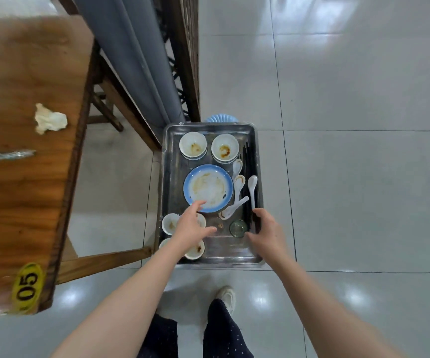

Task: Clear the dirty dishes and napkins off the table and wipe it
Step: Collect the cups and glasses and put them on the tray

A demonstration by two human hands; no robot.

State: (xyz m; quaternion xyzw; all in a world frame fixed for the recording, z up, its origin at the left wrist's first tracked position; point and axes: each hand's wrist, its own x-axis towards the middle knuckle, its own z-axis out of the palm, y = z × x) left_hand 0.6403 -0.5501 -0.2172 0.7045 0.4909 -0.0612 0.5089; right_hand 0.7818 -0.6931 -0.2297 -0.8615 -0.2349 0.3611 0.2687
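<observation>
A steel tray (pixel 172 177) sits low on the tiled floor, loaded with dirty dishes: a blue-rimmed plate (pixel 208 187), two stained white bowls (pixel 192 145) at its far end, small bowls (pixel 170 223) at the near left, several white spoons (pixel 238 187), black chopsticks (pixel 248 164) along the right side and a small glass (pixel 237 228). My left hand (pixel 192 227) hovers with spread fingers over the small bowls and holds nothing. My right hand (pixel 267 229) is over the near ends of the chopsticks, fingers loosely bent, thumb apart. On the wooden table (pixel 22 202) lies a crumpled napkin (pixel 49 121).
A strip of clear plastic wrap (pixel 4 154) lies on the table near a yellow "05" tag (pixel 27 286). A grey curtain (pixel 131 60) and a wooden screen (pixel 185 55) stand behind the tray, with a blue ribbed object (pixel 220 118) at its far edge. My feet are just before the tray.
</observation>
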